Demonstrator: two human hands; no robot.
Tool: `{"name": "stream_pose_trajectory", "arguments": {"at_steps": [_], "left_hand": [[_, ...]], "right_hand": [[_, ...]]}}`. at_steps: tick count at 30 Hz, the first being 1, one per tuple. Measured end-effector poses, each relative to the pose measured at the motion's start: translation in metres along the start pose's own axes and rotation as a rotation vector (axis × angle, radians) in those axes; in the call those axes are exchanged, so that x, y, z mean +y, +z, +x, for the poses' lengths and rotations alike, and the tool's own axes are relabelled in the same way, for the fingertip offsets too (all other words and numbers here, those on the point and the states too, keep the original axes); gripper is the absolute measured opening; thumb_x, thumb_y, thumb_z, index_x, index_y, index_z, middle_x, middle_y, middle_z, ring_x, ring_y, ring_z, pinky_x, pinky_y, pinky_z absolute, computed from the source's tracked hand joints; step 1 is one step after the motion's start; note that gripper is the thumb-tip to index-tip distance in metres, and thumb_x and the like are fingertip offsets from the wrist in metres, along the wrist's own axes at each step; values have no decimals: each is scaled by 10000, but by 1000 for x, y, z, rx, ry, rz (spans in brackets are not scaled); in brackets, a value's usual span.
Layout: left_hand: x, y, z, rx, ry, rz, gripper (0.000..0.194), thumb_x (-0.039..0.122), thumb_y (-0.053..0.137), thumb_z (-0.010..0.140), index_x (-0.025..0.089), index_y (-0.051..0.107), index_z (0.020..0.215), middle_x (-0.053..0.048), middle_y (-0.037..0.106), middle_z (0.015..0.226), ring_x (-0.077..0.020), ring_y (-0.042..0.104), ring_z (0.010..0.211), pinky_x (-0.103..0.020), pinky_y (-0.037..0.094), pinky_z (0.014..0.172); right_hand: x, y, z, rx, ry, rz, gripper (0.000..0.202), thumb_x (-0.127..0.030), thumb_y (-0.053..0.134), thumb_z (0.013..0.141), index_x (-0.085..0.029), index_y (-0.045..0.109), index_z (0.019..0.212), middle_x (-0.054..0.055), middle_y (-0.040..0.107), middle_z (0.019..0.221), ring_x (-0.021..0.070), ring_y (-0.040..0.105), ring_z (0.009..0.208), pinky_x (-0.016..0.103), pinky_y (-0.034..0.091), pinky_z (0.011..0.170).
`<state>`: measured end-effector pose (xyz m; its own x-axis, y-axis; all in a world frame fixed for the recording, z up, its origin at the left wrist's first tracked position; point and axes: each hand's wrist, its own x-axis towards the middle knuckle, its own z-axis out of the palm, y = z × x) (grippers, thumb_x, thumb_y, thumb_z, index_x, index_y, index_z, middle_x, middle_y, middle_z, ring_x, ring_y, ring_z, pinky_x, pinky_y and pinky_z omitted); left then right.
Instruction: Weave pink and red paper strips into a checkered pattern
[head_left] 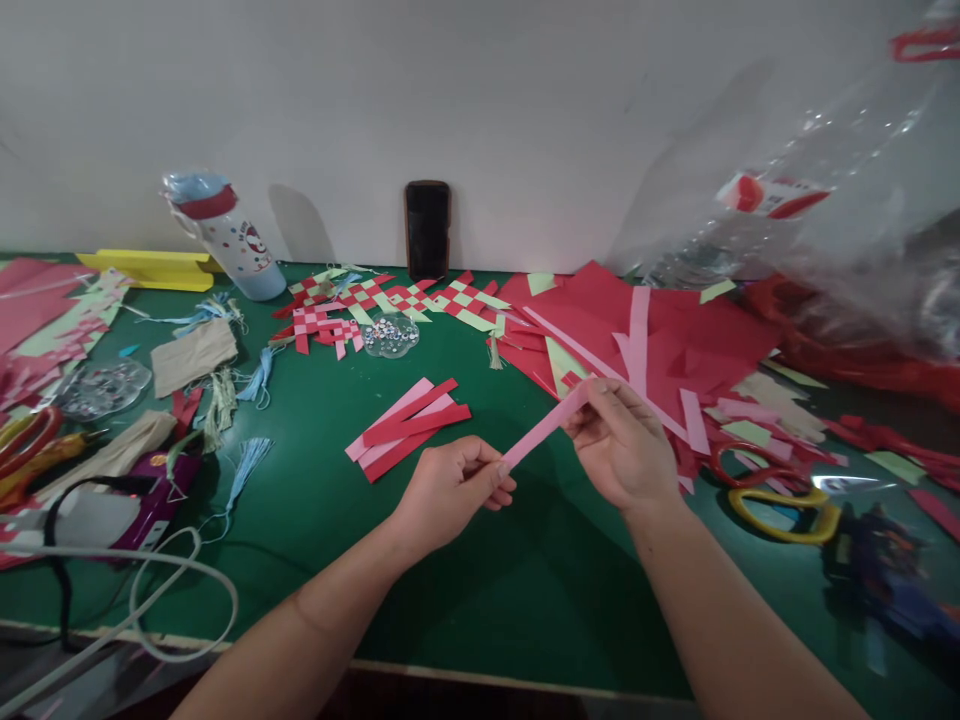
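A pink paper strip [545,427] is stretched at a slant between my two hands, above the green tabletop. Its lower left end is pinched by my left hand [459,483] between thumb and fingers. My right hand [624,440] grips the upper right end, with the thumb on top. Just beyond my left hand lies a small pile of red and pink paper strips [409,425], crossing one another. Red paper sheets [697,335] with loose pink strips on them spread behind my right hand.
Woven red and green paper pieces [420,297] lie along the back, near a dish of small beads [391,336]. A phone [427,230] and a bottle [232,240] stand by the wall. Scissors [784,510] rest at right; a white cable [184,600] loops at left.
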<state>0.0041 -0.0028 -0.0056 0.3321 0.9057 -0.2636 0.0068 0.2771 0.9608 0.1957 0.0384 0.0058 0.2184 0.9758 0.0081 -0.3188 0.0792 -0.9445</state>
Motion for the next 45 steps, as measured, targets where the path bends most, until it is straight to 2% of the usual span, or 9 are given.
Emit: {"name": "stream_pose_trajectory", "arguments": {"at_steps": [6,13,19,24,27,31,35,38,45], "left_hand": [[-1,0,0,-5,8,18,154,281,630,868,137,611,815,-67,715,787,-139,693,663,-252,575,626],[-2,0,0,-2,12,14,154,281,642,859,143,612,800,-60,712,765,-135,690,649,-247,576,618],[1,0,0,-8,3,24,132,246,633,859,140,611,783,-57,709,757,-131,689,648,-237,572,616],[2,0,0,22,-13,-27,146,262,652,848,134,612,790,-57,708,750,-129,682,633,-240,570,605],[2,0,1,43,-6,-85,171,280,680,830,132,606,787,-44,697,725,-124,675,612,-236,567,590],[2,0,2,49,29,-103,177,284,682,827,131,610,776,-29,689,714,-111,668,603,-224,565,589],[-1,-1,2,50,36,-55,152,268,652,848,133,617,789,-30,693,728,-113,676,623,-222,567,608],[-3,-1,2,58,40,-3,134,256,632,861,137,618,802,-32,695,732,-122,685,637,-223,566,607],[-3,-1,1,59,56,83,89,209,606,859,147,614,795,-37,709,753,-128,694,654,-227,570,621]], "right_hand": [[0,-1,0,11,-29,-11,186,-366,777,706,-262,623,703,-28,548,636,122,504,580,279,452,538],[4,-3,1,17,-46,-16,162,-354,707,789,-260,604,707,-36,541,641,120,509,566,285,447,543],[2,-4,3,29,-51,8,137,-330,736,765,-268,626,713,-33,560,677,111,508,591,264,449,551],[1,0,-5,-166,63,-2,255,-491,744,738,-283,693,878,1,620,783,145,572,689,289,488,596],[6,5,-15,-324,186,-72,364,-445,822,660,-248,701,942,10,644,821,116,546,625,278,475,576],[15,12,-26,-452,272,-214,273,-371,817,689,-203,692,864,-6,632,719,110,540,626,268,450,595],[18,12,-26,-370,242,-238,255,-364,832,662,-174,691,755,-21,581,620,104,484,569,275,400,557],[18,9,-20,-275,216,-176,260,-378,831,659,-184,703,775,-25,557,597,110,474,571,280,391,551],[4,4,-6,-103,150,-13,207,-334,846,632,-217,692,703,-16,552,682,98,456,603,266,410,539]]}}
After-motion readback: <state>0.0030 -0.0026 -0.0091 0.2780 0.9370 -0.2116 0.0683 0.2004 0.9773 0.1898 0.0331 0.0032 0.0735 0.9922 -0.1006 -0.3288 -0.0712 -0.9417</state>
